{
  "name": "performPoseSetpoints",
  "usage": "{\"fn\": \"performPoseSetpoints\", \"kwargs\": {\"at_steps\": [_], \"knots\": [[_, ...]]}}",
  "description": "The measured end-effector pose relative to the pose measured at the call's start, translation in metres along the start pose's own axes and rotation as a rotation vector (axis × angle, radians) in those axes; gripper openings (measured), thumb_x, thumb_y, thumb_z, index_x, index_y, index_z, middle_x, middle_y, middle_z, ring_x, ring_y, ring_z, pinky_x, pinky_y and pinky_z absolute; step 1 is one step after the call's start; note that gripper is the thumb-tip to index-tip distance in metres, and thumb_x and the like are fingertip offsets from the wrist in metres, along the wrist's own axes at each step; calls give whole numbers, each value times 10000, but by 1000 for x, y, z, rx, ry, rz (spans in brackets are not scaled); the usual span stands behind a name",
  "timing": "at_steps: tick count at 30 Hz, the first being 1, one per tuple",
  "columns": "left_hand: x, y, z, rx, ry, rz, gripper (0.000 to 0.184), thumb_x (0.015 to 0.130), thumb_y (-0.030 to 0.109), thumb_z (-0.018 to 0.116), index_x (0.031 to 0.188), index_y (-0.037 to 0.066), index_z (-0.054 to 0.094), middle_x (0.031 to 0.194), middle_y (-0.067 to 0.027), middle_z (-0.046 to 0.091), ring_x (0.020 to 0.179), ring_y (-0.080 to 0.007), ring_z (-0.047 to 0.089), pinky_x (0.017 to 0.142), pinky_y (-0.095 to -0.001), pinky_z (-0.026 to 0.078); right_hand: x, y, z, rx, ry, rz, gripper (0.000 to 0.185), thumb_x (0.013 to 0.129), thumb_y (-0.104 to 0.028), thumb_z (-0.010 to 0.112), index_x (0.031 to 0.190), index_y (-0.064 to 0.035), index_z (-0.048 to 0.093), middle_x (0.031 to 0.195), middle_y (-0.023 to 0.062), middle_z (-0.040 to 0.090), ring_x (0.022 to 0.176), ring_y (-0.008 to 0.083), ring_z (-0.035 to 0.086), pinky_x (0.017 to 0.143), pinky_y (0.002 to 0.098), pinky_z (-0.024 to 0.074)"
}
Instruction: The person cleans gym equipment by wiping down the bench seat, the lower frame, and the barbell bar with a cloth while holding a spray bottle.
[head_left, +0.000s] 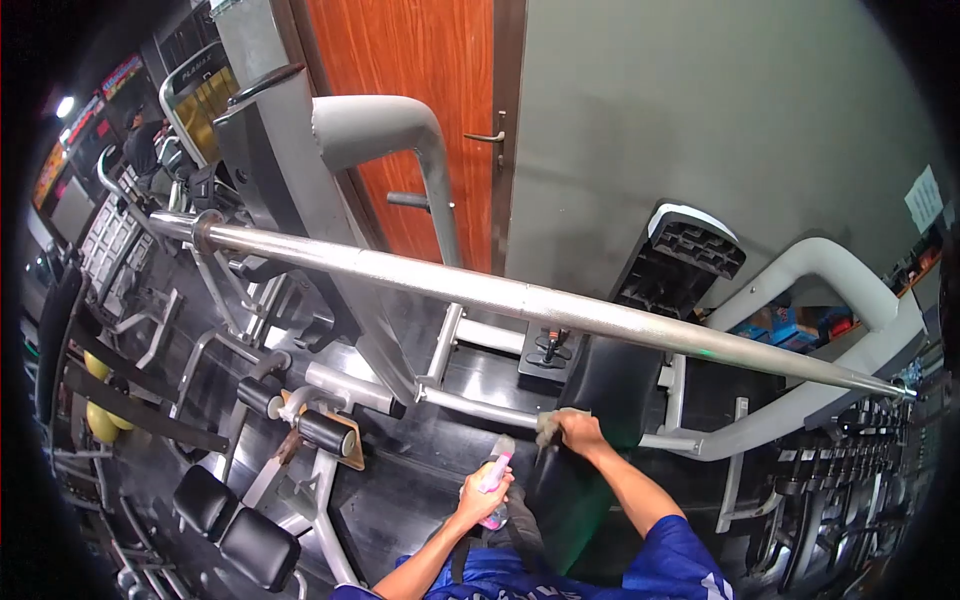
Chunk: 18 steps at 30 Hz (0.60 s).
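Note:
My left hand (478, 500) is wrapped round a spray bottle (494, 474) with a pink and white trigger head. It is held low in front of my body, and its lower part is partly hidden by my fingers. My right hand (582, 434) grips a greyish-beige cloth (548, 428) at the edge of the black padded bench (603, 390). Above both hands a long metal barbell (525, 298) runs across the view.
Grey rack frames (375, 125) (830, 275) stand on both sides of the bench. A machine with black pads (260, 545) is at lower left. Dumbbells (840, 465) line a rack at right. Behind are a wooden door (410, 60) and, far left, another person (145, 145).

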<state>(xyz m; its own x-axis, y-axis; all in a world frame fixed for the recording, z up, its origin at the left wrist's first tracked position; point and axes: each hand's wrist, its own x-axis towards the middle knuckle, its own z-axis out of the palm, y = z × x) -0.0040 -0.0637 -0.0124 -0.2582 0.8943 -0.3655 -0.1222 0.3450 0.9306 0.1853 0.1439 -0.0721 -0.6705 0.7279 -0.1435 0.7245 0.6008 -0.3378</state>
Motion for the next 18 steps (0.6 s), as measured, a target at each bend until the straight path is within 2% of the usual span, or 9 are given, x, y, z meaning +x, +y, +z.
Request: {"fn": "performPoseSetpoints", "kwargs": {"at_steps": [2,3,4,6,7,10,13,16,18], "knots": [[-1,0,1,-11,-6,23,148,900,36,636,1041,-9,626,884,-69,698,647,-99,648,561,-255,550,24,-7,-40,108,-36,142,252,864,-154,589,1099,-171,678,1050,154,696,946,361,676,784,506,550],[0,1,2,-27,-17,31,147,900,38,637,1040,-9,627,885,-69,698,648,-99,648,560,-256,550,36,-1,-49,139,76,117,236,888,-181,589,1109,-163,669,961,189,697,901,404,669,791,528,539],[0,3,2,-41,-27,40,147,900,39,637,1039,-9,627,886,-70,699,648,-99,648,560,-256,549,54,4,-65,72,20,134,260,898,-189,580,1147,-186,654,1063,175,682,963,401,654,803,529,540],[-3,7,4,-9,-32,20,149,902,40,635,1042,-11,628,891,-71,701,651,-99,651,561,-256,550,80,18,-84,46,324,-69,250,851,-73,575,1084,-112,655,1062,145,686,988,376,654,805,487,551],[0,10,5,8,-29,18,150,902,41,634,1043,-12,628,894,-71,702,653,-98,652,561,-256,550,95,26,-90,-62,335,-78,303,809,-15,573,1082,-110,664,1097,133,676,1006,352,653,819,450,557],[0,9,5,-42,-14,60,187,898,91,644,1070,16,644,865,-51,706,616,-87,651,544,-243,547,144,65,-54,-206,621,-19,263,830,-65,575,1053,-141,692,1081,93,678,1058,304,632,908,462,500],[0,5,4,-17,16,84,190,898,97,648,1070,15,647,861,-52,707,636,-90,655,564,-254,559,143,60,-28,-681,348,6,224,880,-176,548,1038,-165,705,1068,50,683,1105,259,594,974,463,430],[-1,17,1,1,12,59,189,898,94,647,1068,12,648,858,-52,706,653,-92,656,578,-257,565,135,43,3,-765,-78,-31,257,927,-283,496,1026,-187,712,1077,39,666,1149,239,552,997,480,370],[-1,24,-2,16,5,43,187,898,94,647,1064,9,648,854,-53,705,666,-91,657,585,-258,567,115,36,39,-929,-37,-186,274,946,-292,473,1039,-199,714,1114,32,660,1113,231,563,968,465,381]]}}
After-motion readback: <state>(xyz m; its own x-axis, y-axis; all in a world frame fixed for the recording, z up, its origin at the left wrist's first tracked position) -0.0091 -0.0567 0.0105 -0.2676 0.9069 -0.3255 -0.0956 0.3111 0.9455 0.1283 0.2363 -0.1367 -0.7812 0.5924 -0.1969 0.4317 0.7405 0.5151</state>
